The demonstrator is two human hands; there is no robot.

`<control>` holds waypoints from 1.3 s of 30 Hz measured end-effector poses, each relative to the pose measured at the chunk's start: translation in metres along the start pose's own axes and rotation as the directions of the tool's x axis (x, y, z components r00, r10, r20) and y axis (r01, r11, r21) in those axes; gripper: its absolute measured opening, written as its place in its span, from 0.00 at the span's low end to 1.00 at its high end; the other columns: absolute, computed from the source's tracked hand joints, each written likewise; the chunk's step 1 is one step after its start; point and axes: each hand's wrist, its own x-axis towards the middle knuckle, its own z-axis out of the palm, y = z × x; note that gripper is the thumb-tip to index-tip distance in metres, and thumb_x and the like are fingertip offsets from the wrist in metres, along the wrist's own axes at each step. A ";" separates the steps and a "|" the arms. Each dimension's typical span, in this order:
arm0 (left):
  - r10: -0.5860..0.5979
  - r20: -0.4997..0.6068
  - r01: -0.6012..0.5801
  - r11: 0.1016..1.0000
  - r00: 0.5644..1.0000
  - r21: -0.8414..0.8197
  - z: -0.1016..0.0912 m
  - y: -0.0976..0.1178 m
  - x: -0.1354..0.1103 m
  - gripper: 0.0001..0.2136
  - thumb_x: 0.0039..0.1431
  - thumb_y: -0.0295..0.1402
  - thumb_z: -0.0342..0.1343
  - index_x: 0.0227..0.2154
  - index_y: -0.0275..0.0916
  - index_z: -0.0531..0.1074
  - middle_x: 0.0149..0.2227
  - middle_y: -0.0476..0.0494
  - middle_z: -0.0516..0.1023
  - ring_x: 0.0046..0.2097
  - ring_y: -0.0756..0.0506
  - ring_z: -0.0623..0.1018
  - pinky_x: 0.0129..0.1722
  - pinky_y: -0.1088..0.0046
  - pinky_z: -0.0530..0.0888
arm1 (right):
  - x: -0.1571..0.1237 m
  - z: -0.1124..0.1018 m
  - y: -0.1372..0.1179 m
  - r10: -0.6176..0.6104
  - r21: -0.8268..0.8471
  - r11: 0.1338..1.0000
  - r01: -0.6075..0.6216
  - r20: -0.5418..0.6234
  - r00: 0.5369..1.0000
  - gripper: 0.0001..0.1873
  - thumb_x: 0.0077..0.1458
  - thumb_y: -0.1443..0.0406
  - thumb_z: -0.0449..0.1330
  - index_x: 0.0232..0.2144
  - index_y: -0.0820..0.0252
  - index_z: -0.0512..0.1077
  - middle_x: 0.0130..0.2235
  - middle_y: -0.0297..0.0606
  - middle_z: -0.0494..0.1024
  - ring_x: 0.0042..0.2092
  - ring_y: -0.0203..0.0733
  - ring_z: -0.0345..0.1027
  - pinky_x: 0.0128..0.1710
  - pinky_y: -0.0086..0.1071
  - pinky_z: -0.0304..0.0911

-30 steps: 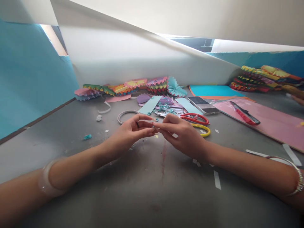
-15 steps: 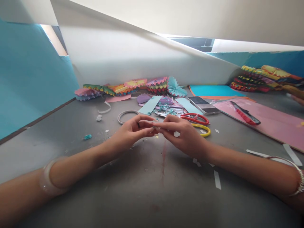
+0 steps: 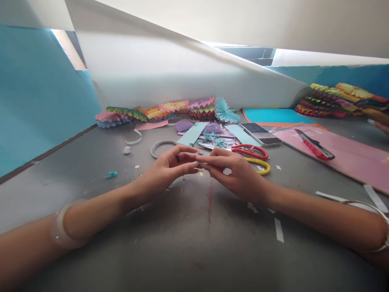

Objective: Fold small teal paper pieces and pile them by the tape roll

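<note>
My left hand (image 3: 168, 168) and my right hand (image 3: 235, 172) meet fingertip to fingertip over the grey table (image 3: 194, 239). Both pinch something tiny between them that I cannot make out. Just behind my right hand lie red-handled scissors (image 3: 249, 151) and a yellow-handled pair (image 3: 260, 166). A white tape ring (image 3: 161, 147) lies behind my left hand. Light blue paper strips (image 3: 192, 134) and a heap of purple and teal paper scraps (image 3: 214, 136) sit beyond the fingers.
Folded multicoloured paper fans (image 3: 170, 108) line the back wall. A phone (image 3: 260, 134), a pink sheet (image 3: 343, 156) with a red cutter (image 3: 314, 144), and more folded fans (image 3: 340, 99) lie to the right. White paper slivers (image 3: 278, 230) dot the table.
Both hands stay pinched together at the same spot, with only slight finger shifts.
</note>
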 end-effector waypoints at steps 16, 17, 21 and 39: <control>0.019 -0.032 -0.017 0.998 0.999 0.059 -0.003 -0.004 0.000 0.12 0.53 0.28 0.59 0.41 0.39 0.70 0.41 0.45 0.75 0.44 0.46 0.75 0.47 0.69 0.70 | 0.002 0.001 0.001 0.198 0.214 0.956 -0.201 0.035 0.980 0.14 0.57 0.65 0.55 0.45 0.56 0.73 0.31 0.34 0.70 0.30 0.31 0.60 0.27 0.27 0.58; 0.022 -0.029 -0.020 0.998 0.999 0.053 -0.003 -0.004 0.000 0.12 0.53 0.29 0.59 0.41 0.40 0.70 0.40 0.46 0.76 0.43 0.47 0.75 0.47 0.69 0.71 | 0.003 0.001 0.001 0.207 0.221 0.953 -0.209 0.034 0.978 0.14 0.57 0.65 0.55 0.45 0.56 0.73 0.31 0.34 0.70 0.30 0.31 0.60 0.27 0.27 0.57; 0.022 -0.029 -0.021 0.999 0.999 0.031 -0.002 -0.003 0.001 0.12 0.53 0.28 0.59 0.42 0.40 0.69 0.39 0.47 0.77 0.42 0.47 0.76 0.45 0.70 0.72 | 0.002 0.001 0.002 0.221 0.249 0.943 -0.221 0.029 0.975 0.14 0.57 0.64 0.54 0.44 0.57 0.73 0.31 0.34 0.71 0.29 0.30 0.59 0.26 0.26 0.57; 0.049 -0.163 -0.011 0.973 0.985 0.230 -0.004 0.001 0.001 0.16 0.52 0.33 0.60 0.44 0.39 0.66 0.39 0.45 0.81 0.44 0.44 0.78 0.46 0.70 0.72 | 0.000 0.003 -0.002 0.196 0.056 0.977 -0.204 0.124 0.973 0.13 0.60 0.62 0.49 0.39 0.61 0.71 0.29 0.34 0.73 0.29 0.32 0.63 0.28 0.28 0.57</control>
